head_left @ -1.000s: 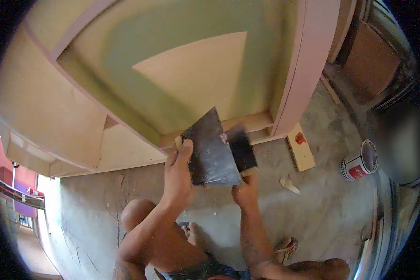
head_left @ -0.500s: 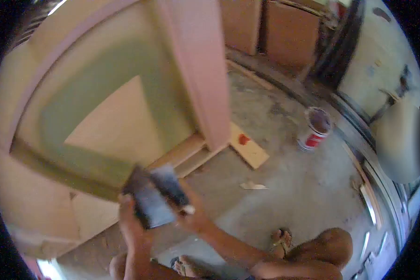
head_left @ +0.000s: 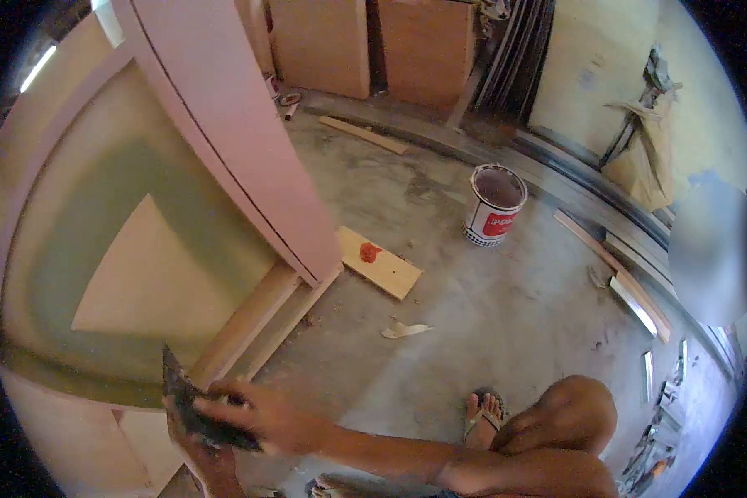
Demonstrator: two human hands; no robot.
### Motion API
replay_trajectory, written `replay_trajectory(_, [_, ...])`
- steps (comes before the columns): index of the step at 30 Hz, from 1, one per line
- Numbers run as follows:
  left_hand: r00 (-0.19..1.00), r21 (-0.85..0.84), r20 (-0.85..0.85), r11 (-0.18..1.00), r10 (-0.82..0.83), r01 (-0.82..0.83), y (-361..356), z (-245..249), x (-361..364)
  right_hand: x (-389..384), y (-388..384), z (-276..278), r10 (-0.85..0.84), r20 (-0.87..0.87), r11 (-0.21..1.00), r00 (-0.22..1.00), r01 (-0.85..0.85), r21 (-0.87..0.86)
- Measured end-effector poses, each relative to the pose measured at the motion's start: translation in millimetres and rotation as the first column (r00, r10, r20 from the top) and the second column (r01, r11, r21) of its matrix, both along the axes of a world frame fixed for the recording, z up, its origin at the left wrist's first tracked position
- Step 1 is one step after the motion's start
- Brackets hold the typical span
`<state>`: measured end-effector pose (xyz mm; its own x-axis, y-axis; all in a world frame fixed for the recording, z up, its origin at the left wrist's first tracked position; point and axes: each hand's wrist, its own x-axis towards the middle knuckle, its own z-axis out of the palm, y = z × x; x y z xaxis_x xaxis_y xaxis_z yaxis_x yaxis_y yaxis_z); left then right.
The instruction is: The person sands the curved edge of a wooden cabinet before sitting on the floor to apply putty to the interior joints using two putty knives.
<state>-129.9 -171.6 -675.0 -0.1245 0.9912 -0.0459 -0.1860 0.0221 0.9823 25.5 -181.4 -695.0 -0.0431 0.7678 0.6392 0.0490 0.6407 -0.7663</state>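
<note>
So the floor (head_left: 448, 332) here is bare grey concrete, scuffed and stained, with bits of debris around. The pink-edged wooden frame (head_left: 241, 149) stands along its left side, and its panel is green around a pale wedge. Brownish boards (head_left: 423, 54) lean upright past the far edge, with a thin wood strip (head_left: 363, 135) lying in front of them. More strips (head_left: 614, 274) lie along the right edge.

Only label I can spot is on the open can (head_left: 495, 207), out toward the far right: red patch, white lettering, too small for me to read for sure. A short plank (head_left: 382, 264) with a red-orange blob on it lies by the foot of the frame, and a pale scrap (head_left: 407, 330) sits nearer.

The dark flat tools (head_left: 216, 423) are up in front of the frame's lower part. Right hand (head_left: 278, 417) has its fingers closed over them; left hand (head_left: 203, 461) touches them from below, mostly hidden, so can't tell its grip.
</note>
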Motion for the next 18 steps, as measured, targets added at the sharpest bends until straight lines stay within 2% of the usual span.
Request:
replay_trajectory(1, [0.978,0.051,0.185,0.995,-0.099,0.091,-1.3,0.6,5.1,3.3,1.1,12.6,-0.142,0.09,0.972,0.986,0.122,0.203])
replay_trajectory(2, [0.977,0.057,0.185,0.993,-0.108,0.099,-2.3,4.6,13.2,2.5,5.4,11.8,-0.151,0.09,0.97,0.984,0.13,0.208])
replay_trajectory(3, [0.996,-0.024,0.089,0.999,0.032,-0.03,-4.9,17.0,28.5,-2.7,13.9,5.0,-0.068,0.169,0.984,0.983,0.095,-0.154])
replay_trajectory(4, [0.985,-0.089,-0.019,0.981,0.17,-0.171,-5.9,24.8,36.1,-10.1,25.0,-6.6,0.04,0.209,0.865,0.977,0.071,-0.498])
replay_trajectory(5, [0.986,-0.058,-0.163,0.997,0.033,-0.043,-7.6,16.8,25.8,-19.3,43.3,-43.3,0.029,0.499,0.908,0.866,0.186,-0.375])
replay_trajectory(6, [0.885,0.133,-0.402,0.971,0.235,-0.197,-17.1,6.7,32.9,-16.2,44.9,-53.9,0.036,0.494,0.908,0.869,0.178,-0.379])
replay_trajectory(7, [0.956,0.038,-0.248,0.988,0.157,-0.152,-24.5,16.2,44.1,-10.2,42.0,-59.7,-0.079,0.268,0.934,0.96,0.165,-0.317])
replay_trajectory(8, [0.993,-0.039,-0.072,0.995,0.09,-0.093,-25.2,26.5,52.2,-3.4,42.0,-61.5,-0.172,0.021,0.954,0.985,0.172,-0.245])
replay_trajectory(9, [0.992,-0.033,-0.062,0.994,0.106,-0.109,-21.5,21.0,40.1,7.0,46.3,-57.3,-0.156,0.029,0.959,0.987,0.158,-0.236])
replay_trajectory(10, [0.971,0.097,-0.237,0.995,0.03,-0.007,-18.1,9.5,18.1,18.6,49.0,-52.9,0.023,-0.395,0.847,0.919,-0.228,-0.481])
replay_trajectory(11, [0.908,0.199,-0.418,0.971,-0.035,0.129,-17.0,5.9,8.8,27.2,47.0,-52.5,0.026,-0.767,0.604,0.641,-0.621,-0.499])
replay_trajectory(12, [0.907,0.197,-0.42,0.971,-0.04,0.134,-15.9,8.0,8.0,36.6,44.9,-62.6,0.021,-0.768,0.606,0.64,-0.619,-0.499])
replay_trajectory(13, [0.964,0.006,-0.265,1.0,-0.02,0.023,-13.0,18.1,13.3,48.0,45.4,-78.8,0.185,-0.922,0.394,0.341,-0.885,-0.248])
replay_trajectory(14, [0.993,-0.199,-0.112,0.978,0.037,-0.059,-9.0,25.8,19.7,55.3,45.1,-87.2,0.26,-0.965,0.119,-0.022,-0.991,0.055])
replay_trajectory(15, [0.982,-0.147,0.184,0.989,0.051,-0.024,0.1,18.7,26.8,46.4,24.6,-60.8,0.089,-0.98,0.33,0.177,-0.934,-0.139])
replay_trajectory(16, [0.982,-0.14,0.184,0.99,0.051,-0.025,0.2,20.4,30.1,22.6,22.7,-75.8,0.096,-0.98,0.33,0.176,-0.934,-0.136])
replay_trajectory(17, [0.982,-0.089,0.182,0.995,0.053,-0.037,-2.6,21.9,34.2,-13.4,24.6,-98.6,0.118,-0.938,0.54,0.326,-0.814,-0.215])
replay_trajectory(18, [0.982,-0.043,0.181,0.998,0.057,-0.05,-7.5,23.5,40.1,-6.9,21.3,-45.8,0.101,-0.878,0.721,0.469,-0.642,-0.26])
